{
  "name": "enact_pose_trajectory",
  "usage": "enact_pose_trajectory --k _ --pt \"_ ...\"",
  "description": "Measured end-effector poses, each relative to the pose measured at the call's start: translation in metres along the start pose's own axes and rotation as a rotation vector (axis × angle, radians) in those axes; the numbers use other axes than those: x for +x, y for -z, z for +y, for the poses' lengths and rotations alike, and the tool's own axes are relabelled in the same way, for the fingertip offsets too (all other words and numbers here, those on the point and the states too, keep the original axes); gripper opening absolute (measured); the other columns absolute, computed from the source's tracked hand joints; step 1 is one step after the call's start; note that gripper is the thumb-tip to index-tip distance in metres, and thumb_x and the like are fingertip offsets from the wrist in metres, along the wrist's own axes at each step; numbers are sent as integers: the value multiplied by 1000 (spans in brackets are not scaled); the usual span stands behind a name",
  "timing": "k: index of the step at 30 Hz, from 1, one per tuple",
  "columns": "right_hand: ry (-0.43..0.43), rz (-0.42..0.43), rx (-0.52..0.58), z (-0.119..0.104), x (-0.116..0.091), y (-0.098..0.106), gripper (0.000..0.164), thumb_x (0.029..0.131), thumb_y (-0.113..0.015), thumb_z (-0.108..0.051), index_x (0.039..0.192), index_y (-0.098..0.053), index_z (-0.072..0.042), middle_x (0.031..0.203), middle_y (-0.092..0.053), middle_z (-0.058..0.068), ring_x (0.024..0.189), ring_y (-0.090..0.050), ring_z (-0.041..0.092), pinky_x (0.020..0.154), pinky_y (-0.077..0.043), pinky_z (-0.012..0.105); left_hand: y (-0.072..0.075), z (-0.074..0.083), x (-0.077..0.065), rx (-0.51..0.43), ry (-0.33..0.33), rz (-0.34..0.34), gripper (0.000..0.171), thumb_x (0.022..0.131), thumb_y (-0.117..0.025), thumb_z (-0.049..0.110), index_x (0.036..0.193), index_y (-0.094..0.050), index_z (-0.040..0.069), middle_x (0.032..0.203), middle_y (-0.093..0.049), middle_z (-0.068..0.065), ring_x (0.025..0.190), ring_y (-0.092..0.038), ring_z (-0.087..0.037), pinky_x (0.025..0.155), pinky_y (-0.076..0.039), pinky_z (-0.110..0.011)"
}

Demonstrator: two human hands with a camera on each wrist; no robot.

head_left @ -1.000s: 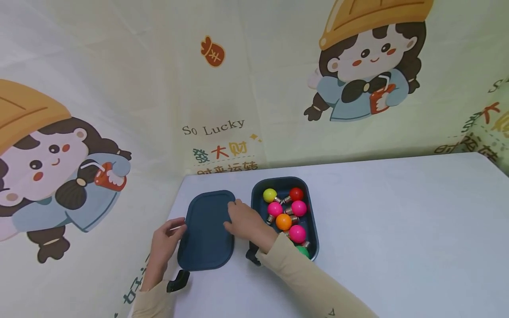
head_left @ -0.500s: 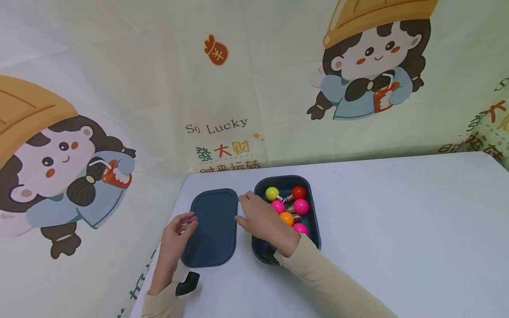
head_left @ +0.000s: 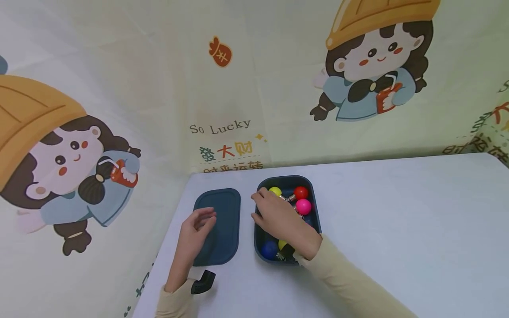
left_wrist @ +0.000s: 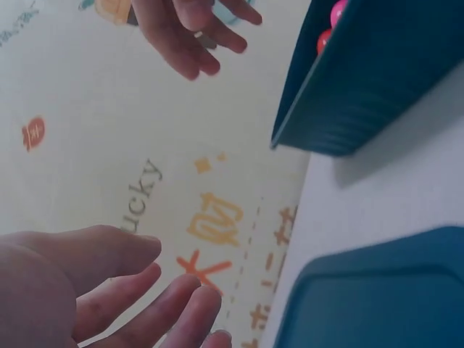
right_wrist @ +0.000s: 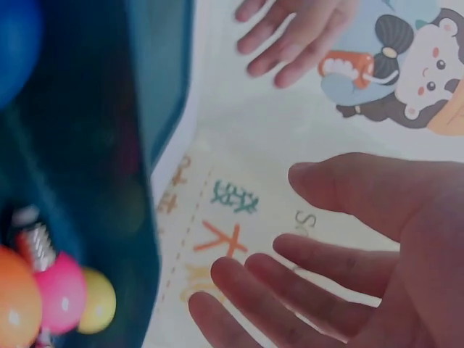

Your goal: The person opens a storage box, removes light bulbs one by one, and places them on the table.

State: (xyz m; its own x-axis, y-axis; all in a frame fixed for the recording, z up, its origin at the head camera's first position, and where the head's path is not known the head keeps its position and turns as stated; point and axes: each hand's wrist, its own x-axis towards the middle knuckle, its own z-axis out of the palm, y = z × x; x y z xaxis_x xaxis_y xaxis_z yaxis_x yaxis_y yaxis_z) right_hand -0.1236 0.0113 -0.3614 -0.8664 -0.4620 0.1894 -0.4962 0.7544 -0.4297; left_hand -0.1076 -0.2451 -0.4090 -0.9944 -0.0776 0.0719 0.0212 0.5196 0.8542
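My left hand hovers over the left part of a flat dark blue lid, its fingers relaxed and holding nothing. Over the left side of a dark blue box is my right hand, hiding some of the contents. In the right wrist view that hand has its fingers spread, with nothing between them. Inside the box lie several small coloured light bulbs with metal screw bases: a red bulb, a pink bulb, a blue bulb and a yellow bulb, among others.
Lid and box lie side by side on a white table, with a narrow gap between them. A printed cloth with cartoon figures hangs behind and to the left of the table. Each wrist carries a black strap-on piece.
My right hand has moved right, from the lid's right edge to over the box. My left hand has shifted right, from beside the lid to over its left part.
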Motion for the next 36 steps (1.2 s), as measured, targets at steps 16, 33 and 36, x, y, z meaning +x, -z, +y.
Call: enact_pose_trajectory --k 16,33,36 --pt "60 65 -77 41 -28 11 39 89 -74 -20 120 -62 -1 105 -60 10 94 -60 21 70 -60 32 -26 24 0 -29 -60 -44 29 96 -66 18 125 -64 13 120 -69 -8 106 -65 -22 86 -51 -23" --pt "7 38 -45 72 -51 20 42 89 -75 -19 122 -63 3 114 -61 16 104 -61 27 80 -60 38 -66 36 2 -193 -52 -148 31 95 -68 22 124 -65 11 120 -67 -15 101 -67 -23 81 -54 -23" --pt "22 38 -33 79 -54 20 40 88 -75 -17 121 -62 4 114 -60 16 103 -61 28 81 -60 39 -72 38 2 -206 -49 -154 33 95 -68 25 124 -65 10 119 -68 -14 101 -67 -26 80 -55 -24"
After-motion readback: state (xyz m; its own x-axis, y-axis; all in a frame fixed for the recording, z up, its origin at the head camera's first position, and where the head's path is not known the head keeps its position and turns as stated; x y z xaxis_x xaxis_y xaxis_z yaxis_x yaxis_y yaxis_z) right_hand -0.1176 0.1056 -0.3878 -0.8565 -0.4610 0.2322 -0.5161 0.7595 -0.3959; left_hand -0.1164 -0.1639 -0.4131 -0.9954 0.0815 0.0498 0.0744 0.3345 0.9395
